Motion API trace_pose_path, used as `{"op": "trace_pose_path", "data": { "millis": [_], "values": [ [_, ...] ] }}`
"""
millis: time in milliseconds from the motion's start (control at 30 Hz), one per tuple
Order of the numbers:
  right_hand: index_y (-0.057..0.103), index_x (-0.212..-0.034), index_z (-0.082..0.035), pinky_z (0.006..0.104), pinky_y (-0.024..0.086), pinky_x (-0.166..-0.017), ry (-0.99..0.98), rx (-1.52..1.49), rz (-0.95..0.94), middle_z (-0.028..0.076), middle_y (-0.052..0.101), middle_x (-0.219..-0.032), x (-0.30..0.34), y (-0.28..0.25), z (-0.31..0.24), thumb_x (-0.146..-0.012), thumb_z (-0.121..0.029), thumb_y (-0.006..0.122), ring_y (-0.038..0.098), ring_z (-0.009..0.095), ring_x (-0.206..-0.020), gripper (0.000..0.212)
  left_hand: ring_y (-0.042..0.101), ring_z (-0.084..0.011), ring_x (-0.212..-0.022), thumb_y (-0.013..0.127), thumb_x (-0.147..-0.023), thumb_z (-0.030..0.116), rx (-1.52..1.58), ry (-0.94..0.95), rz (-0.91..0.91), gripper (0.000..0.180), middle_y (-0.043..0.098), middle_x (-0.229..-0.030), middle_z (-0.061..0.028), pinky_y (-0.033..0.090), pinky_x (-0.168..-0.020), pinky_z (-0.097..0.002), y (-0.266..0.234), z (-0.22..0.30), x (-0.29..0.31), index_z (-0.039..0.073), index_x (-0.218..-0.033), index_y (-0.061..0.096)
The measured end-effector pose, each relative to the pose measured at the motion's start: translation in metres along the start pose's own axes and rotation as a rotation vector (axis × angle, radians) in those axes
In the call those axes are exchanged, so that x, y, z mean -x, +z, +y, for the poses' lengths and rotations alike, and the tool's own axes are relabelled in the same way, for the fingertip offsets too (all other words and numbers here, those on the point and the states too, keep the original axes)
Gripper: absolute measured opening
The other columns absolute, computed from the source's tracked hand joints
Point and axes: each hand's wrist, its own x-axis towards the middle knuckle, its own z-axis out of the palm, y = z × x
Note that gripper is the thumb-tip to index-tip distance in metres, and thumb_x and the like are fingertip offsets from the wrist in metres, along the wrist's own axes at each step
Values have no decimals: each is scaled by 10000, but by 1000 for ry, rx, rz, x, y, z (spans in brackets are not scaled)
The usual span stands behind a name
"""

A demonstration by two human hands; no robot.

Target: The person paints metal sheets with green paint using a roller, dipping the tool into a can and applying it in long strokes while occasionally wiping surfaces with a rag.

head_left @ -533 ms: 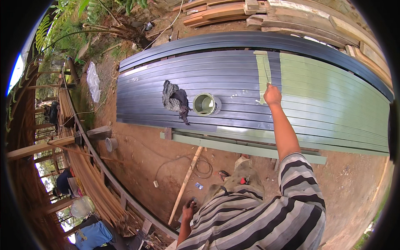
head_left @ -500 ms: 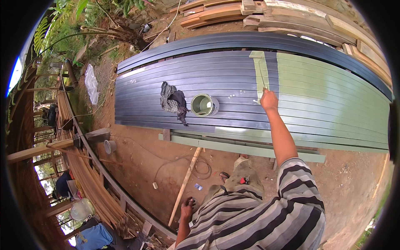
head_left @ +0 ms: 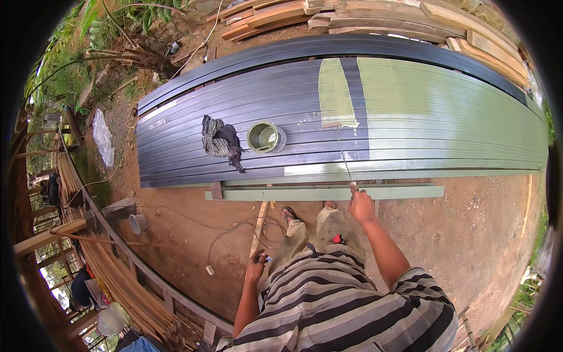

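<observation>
My right hand is wrapped round the handle of a paint roller, just past the near edge of the planks. The roller's head rests on dark, grooved planks, at the lower end of a wet, pale green strip. A dark unpainted band separates that strip from the wide green area on the right. Left of the strip stands a paint bucket with green paint inside, beside a crumpled dark checked cloth. My left hand hangs low by my side, fingers loosely bent, with nothing visibly held.
A separate pale green board lies along the near side of the planks. Stacked timber lies beyond them. On the dirt ground are a small grey bucket, a cable and a wooden stick. Long wood strips lie at left.
My right hand has drawn the roller from the far edge toward me, and the pale green strip is wider. My left hand stays low at my side. The whole view has shifted.
</observation>
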Motion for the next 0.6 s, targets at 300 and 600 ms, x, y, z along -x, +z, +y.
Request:
{"op": "trace_pose_path", "data": {
  "millis": [300,600],
  "values": [
    [656,-1146,-108,512,519,-712,101,15,31,276,632,-832,158,42,0,-791,-105,556,633,442,-784,368,654,-195,-844,572,-939,332,11,-45,-45,415,671,-1000,-103,484,-662,-315,-94,-87,-67,67,-1258,551],
    [645,-1198,-145,504,519,-744,198,5,118,272,641,-890,198,39,-25,-800,-103,563,636,432,-830,409,650,-231,-852,524,-964,354,187,-84,174,399,668,-1060,-123,500,-695,-370,-190,-76,-81,90,-1263,509]
  ]
}}
